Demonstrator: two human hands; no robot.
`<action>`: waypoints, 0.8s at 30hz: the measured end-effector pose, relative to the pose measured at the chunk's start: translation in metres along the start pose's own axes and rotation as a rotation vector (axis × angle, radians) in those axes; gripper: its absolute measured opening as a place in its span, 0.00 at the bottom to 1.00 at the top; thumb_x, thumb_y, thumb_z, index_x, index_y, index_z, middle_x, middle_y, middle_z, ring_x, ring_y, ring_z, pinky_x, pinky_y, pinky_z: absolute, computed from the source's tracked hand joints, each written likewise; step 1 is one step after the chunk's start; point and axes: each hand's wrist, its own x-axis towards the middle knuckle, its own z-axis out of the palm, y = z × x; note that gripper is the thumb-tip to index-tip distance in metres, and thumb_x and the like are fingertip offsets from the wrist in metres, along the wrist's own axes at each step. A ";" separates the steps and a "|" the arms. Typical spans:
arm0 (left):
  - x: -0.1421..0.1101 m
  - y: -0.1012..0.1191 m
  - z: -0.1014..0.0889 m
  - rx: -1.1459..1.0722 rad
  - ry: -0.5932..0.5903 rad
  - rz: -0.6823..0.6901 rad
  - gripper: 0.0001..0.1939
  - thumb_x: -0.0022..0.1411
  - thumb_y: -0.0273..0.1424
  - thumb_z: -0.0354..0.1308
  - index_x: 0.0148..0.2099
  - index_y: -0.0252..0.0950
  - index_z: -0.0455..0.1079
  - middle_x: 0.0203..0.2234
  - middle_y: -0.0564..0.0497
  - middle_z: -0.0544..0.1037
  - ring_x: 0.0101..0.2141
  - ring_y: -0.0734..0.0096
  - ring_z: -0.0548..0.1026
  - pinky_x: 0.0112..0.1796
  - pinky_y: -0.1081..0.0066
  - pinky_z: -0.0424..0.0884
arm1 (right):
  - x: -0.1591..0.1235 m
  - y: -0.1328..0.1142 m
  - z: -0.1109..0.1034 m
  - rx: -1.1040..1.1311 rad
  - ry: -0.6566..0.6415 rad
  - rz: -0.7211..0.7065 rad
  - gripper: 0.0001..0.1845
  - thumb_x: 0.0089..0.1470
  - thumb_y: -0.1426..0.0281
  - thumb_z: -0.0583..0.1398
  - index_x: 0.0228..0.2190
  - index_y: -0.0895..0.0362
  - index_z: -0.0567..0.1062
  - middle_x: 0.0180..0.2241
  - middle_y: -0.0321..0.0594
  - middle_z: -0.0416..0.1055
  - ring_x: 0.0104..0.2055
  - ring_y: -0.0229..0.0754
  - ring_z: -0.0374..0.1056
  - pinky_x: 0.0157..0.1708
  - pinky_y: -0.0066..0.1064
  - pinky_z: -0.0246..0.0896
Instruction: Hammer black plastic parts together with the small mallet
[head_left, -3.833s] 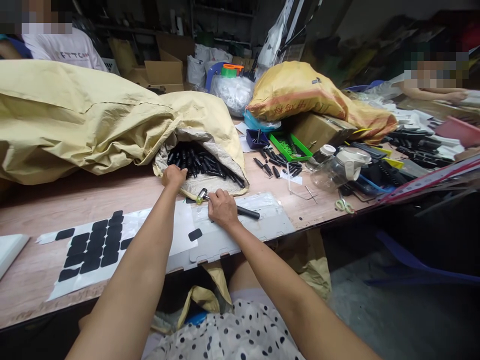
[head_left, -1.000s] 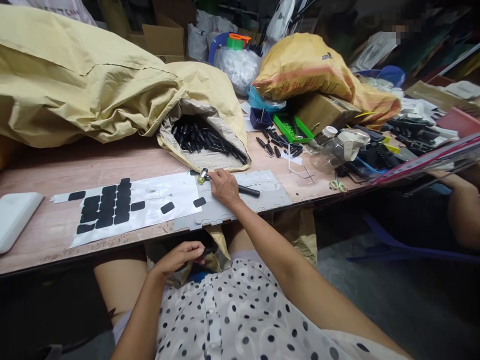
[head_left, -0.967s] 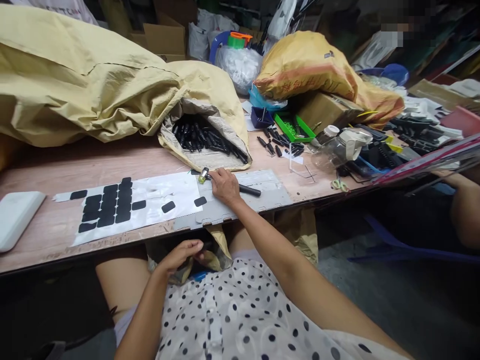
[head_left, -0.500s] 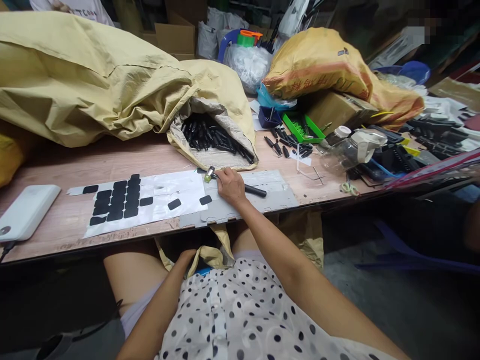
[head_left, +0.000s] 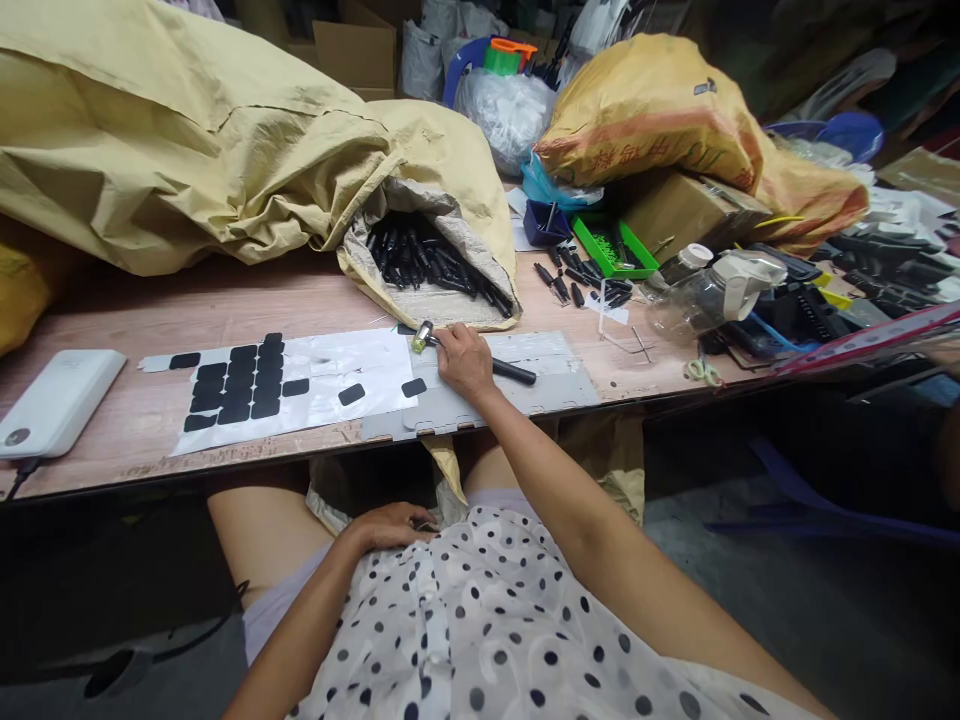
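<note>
A hammer (head_left: 514, 371) lies over the grey plate (head_left: 559, 390) at the table's front edge, its metal head to the left and black handle to the right. My right hand (head_left: 466, 360) is closed over the handle close to the head. Low in my lap, my left hand (head_left: 390, 524) rests by the mouth of a beige sack (head_left: 448, 468), fingers loosely apart, with nothing plainly visible in them. Left of the hammer, a white sheet (head_left: 322, 365) bears rows of black rounded pads (head_left: 238, 385). Behind it, black pen-like parts (head_left: 420, 255) fill an open beige bag (head_left: 480, 190).
A white power bank (head_left: 64, 400) stands at the left. Right of the bag are a green tray (head_left: 637, 262), loose black parts (head_left: 577, 290), clear bottles (head_left: 694, 300) and scissors (head_left: 703, 372). A yellow sack (head_left: 645, 110) lies on a cardboard box (head_left: 675, 220).
My left hand has risen out of the lap sack and now shows its fingers. My right hand stays on the hammer. The view has tilted slightly.
</note>
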 end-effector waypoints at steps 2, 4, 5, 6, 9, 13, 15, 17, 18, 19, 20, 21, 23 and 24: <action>-0.006 0.003 0.006 0.118 0.097 -0.050 0.19 0.60 0.46 0.61 0.47 0.40 0.80 0.50 0.46 0.83 0.51 0.54 0.78 0.50 0.66 0.70 | 0.000 0.001 0.001 0.004 0.003 -0.003 0.19 0.66 0.72 0.53 0.53 0.54 0.77 0.47 0.48 0.71 0.49 0.51 0.62 0.45 0.37 0.57; -0.008 0.007 0.014 0.248 0.265 -0.110 0.15 0.66 0.39 0.53 0.42 0.40 0.79 0.46 0.44 0.83 0.50 0.55 0.78 0.49 0.65 0.69 | 0.000 0.002 0.001 0.010 0.011 -0.011 0.19 0.66 0.72 0.52 0.53 0.54 0.77 0.46 0.48 0.71 0.48 0.51 0.62 0.45 0.37 0.57; -0.007 0.008 0.018 0.302 0.343 -0.131 0.15 0.67 0.35 0.50 0.40 0.39 0.79 0.43 0.43 0.83 0.49 0.55 0.78 0.48 0.65 0.69 | 0.000 0.002 0.001 0.014 0.014 -0.014 0.19 0.66 0.72 0.52 0.53 0.54 0.77 0.46 0.49 0.71 0.48 0.51 0.62 0.45 0.37 0.57; -0.005 0.010 0.021 0.329 0.411 -0.139 0.15 0.66 0.32 0.49 0.37 0.39 0.77 0.41 0.43 0.83 0.48 0.55 0.78 0.47 0.66 0.68 | 0.000 0.002 0.001 0.017 0.015 -0.016 0.19 0.66 0.72 0.52 0.54 0.54 0.77 0.47 0.49 0.71 0.48 0.51 0.62 0.45 0.37 0.57; 0.001 0.017 0.024 0.202 0.527 -0.084 0.13 0.64 0.30 0.48 0.31 0.38 0.71 0.32 0.48 0.79 0.40 0.60 0.77 0.41 0.68 0.67 | 0.000 0.002 0.000 0.024 0.005 -0.007 0.20 0.67 0.72 0.52 0.54 0.55 0.76 0.47 0.49 0.71 0.49 0.51 0.62 0.44 0.37 0.57; 0.008 0.033 0.022 -0.089 0.540 0.037 0.12 0.62 0.34 0.49 0.26 0.39 0.62 0.20 0.56 0.66 0.28 0.68 0.69 0.32 0.71 0.61 | 0.001 0.000 -0.001 0.028 -0.002 0.008 0.20 0.66 0.72 0.52 0.54 0.55 0.76 0.48 0.49 0.71 0.49 0.52 0.62 0.45 0.37 0.57; 0.009 0.043 0.024 -0.137 0.535 0.093 0.13 0.61 0.35 0.50 0.25 0.39 0.58 0.19 0.57 0.62 0.27 0.70 0.66 0.31 0.72 0.58 | 0.002 -0.001 -0.001 0.027 -0.001 0.012 0.19 0.66 0.72 0.52 0.54 0.55 0.76 0.48 0.49 0.71 0.50 0.51 0.62 0.46 0.37 0.57; 0.008 0.053 0.027 -0.144 0.516 0.151 0.13 0.60 0.35 0.50 0.25 0.39 0.56 0.19 0.58 0.61 0.26 0.71 0.65 0.30 0.71 0.57 | 0.002 -0.002 -0.002 0.021 -0.001 0.017 0.19 0.66 0.72 0.53 0.53 0.56 0.77 0.48 0.49 0.71 0.50 0.51 0.62 0.47 0.38 0.57; 0.008 0.058 0.029 -0.137 0.504 0.178 0.13 0.60 0.35 0.50 0.25 0.39 0.55 0.19 0.58 0.61 0.26 0.72 0.64 0.30 0.71 0.56 | 0.003 -0.002 -0.002 0.017 -0.003 0.020 0.18 0.66 0.72 0.53 0.52 0.56 0.77 0.48 0.50 0.71 0.50 0.52 0.62 0.47 0.38 0.57; 0.008 0.063 0.030 -0.124 0.490 0.199 0.13 0.60 0.35 0.50 0.24 0.40 0.54 0.19 0.58 0.61 0.26 0.72 0.64 0.30 0.71 0.57 | 0.003 -0.002 -0.001 0.014 -0.005 0.025 0.18 0.66 0.72 0.53 0.51 0.57 0.77 0.48 0.50 0.71 0.50 0.52 0.62 0.47 0.38 0.57; 0.008 0.068 0.030 -0.102 0.471 0.216 0.13 0.60 0.34 0.50 0.24 0.40 0.54 0.19 0.58 0.61 0.26 0.71 0.64 0.30 0.71 0.57 | 0.003 -0.002 -0.001 0.014 -0.008 0.028 0.18 0.65 0.72 0.53 0.51 0.57 0.77 0.48 0.50 0.71 0.50 0.52 0.62 0.47 0.38 0.57; 0.008 0.072 0.031 -0.073 0.447 0.227 0.14 0.61 0.35 0.51 0.24 0.40 0.54 0.19 0.58 0.61 0.26 0.71 0.65 0.31 0.71 0.57 | 0.003 -0.001 0.000 0.017 -0.009 0.028 0.17 0.65 0.72 0.53 0.50 0.58 0.77 0.48 0.51 0.71 0.50 0.52 0.62 0.47 0.38 0.57; 0.008 0.079 0.029 0.000 0.388 0.223 0.16 0.62 0.37 0.51 0.24 0.40 0.55 0.19 0.57 0.63 0.27 0.70 0.66 0.32 0.71 0.58 | 0.003 -0.001 0.001 0.026 -0.004 0.021 0.17 0.65 0.71 0.53 0.50 0.57 0.77 0.48 0.51 0.71 0.50 0.52 0.62 0.46 0.38 0.57; 0.007 0.082 0.028 0.038 0.356 0.211 0.17 0.63 0.39 0.52 0.24 0.40 0.58 0.19 0.56 0.64 0.27 0.69 0.67 0.32 0.71 0.59 | 0.003 0.000 0.002 0.030 0.001 0.016 0.18 0.66 0.71 0.52 0.50 0.57 0.77 0.47 0.51 0.71 0.50 0.52 0.62 0.46 0.38 0.57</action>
